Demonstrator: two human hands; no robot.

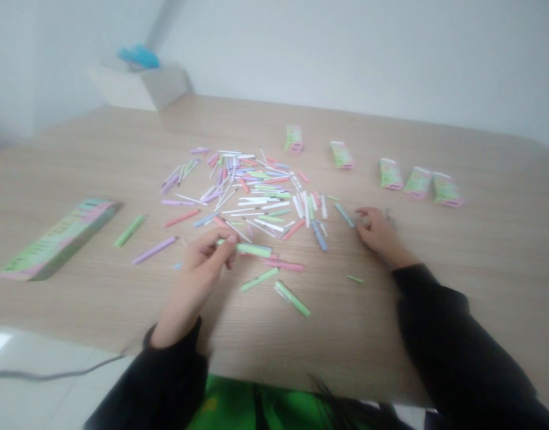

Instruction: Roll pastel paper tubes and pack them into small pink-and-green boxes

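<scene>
gripping green tube (255, 249) in left hand (206, 261); cannot tell state of right hand (377, 232); wood-grain surface (502, 257) mid-frame, pale wall (346, 65) at top.

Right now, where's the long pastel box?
The long pastel box lies at the left of the head view, on the table, with a loose green stick just to its right.

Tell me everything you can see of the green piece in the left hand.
The green piece is slim, elongated and light green, perhaps plastic, with a greyish strip along its upper edge toward the right end. The thumb and fingers of the left hand pinch it near its left end; the free end points right, tipped slightly toward the person. Blur hides any markings, and whether it touches the pink pieces beside it is unclear.
</scene>
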